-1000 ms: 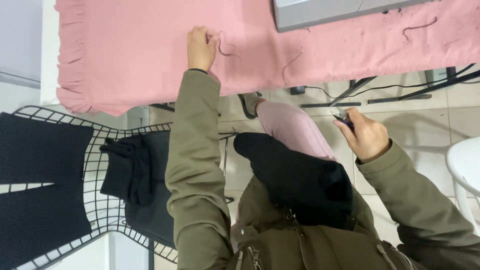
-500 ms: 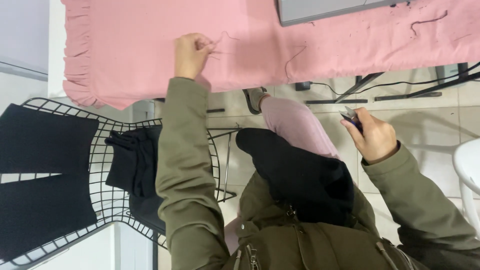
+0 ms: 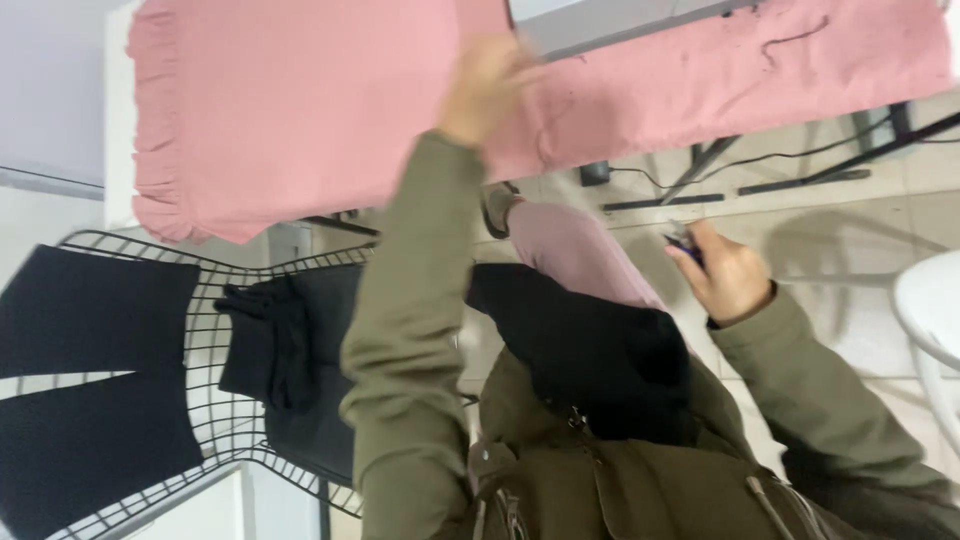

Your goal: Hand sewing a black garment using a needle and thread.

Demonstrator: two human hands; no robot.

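Observation:
My left hand (image 3: 487, 85) is stretched forward over the pink fabric (image 3: 300, 110) spread across a table. It is blurred, and its fingers lie at the edge of a grey flat object (image 3: 620, 22). I cannot tell whether it grips anything. My right hand (image 3: 728, 278) is held low over my lap, closed around a small dark tool (image 3: 682, 240), apart from the fabric. A dark thread (image 3: 790, 38) lies on the fabric at the far right. I wear an olive jacket, and a black cloth lies across my lap.
To my left stands a black wire chair (image 3: 215, 330) holding black garments (image 3: 290, 340), with another black garment (image 3: 90, 380) beside it. A white chair (image 3: 930, 300) is at the right edge. Cables and table legs (image 3: 720, 165) cross the tiled floor under the table.
My left hand has slid to the right along the pink fabric, from near its middle to the grey object. The right hand keeps hold of the dark tool in much the same place.

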